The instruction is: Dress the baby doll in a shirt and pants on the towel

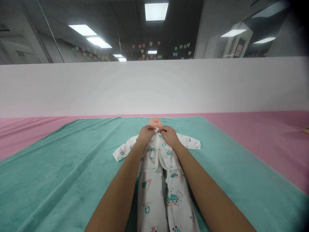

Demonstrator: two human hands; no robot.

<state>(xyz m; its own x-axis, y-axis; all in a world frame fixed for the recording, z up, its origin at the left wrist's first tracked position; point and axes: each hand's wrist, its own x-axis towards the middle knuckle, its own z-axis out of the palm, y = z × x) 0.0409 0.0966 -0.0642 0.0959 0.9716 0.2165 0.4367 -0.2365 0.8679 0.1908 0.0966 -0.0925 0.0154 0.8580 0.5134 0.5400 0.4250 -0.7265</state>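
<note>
A baby doll lies on its back on a teal blanket, head away from me. It wears a white printed sleepsuit with small teal and pink pictures. My left hand and my right hand are both at the doll's neck, fingers curled and pinching the two sides of the sleepsuit's collar together. My forearms run along both sides of the doll's body and cover part of its chest.
The blanket lies on a pink sheet that shows at the left and right. A low white wall stands right behind the doll's head. Above it are glass, ceiling lights and paper hearts.
</note>
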